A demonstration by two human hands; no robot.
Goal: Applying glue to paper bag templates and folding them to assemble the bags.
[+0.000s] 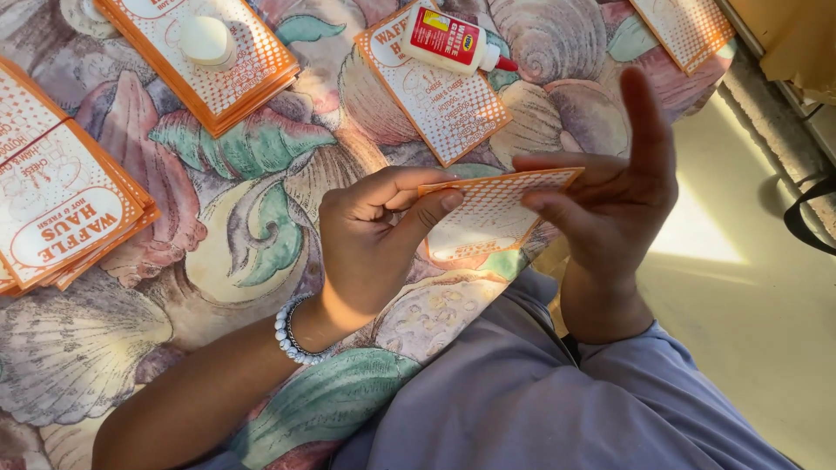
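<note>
Both hands hold one orange-and-white dotted paper sleeve (488, 209) above the table's near edge. My left hand (370, 244) pinches its left end between thumb and fingers; a pearl bracelet (292, 335) circles that wrist. My right hand (614, 196) grips the sleeve's right end, with the index finger raised straight up. A white glue bottle (448, 39) with a red label and red tip lies on a flat sleeve (440, 91) at the top centre, apart from both hands.
A seashell-patterned tablecloth (244, 218) covers the table. Stacks of orange sleeves lie at the left (57, 196) and top left (205, 52), the latter under a white round weight (206, 39). Another sleeve (688, 26) lies top right. Sunlit floor (740, 287) is at right.
</note>
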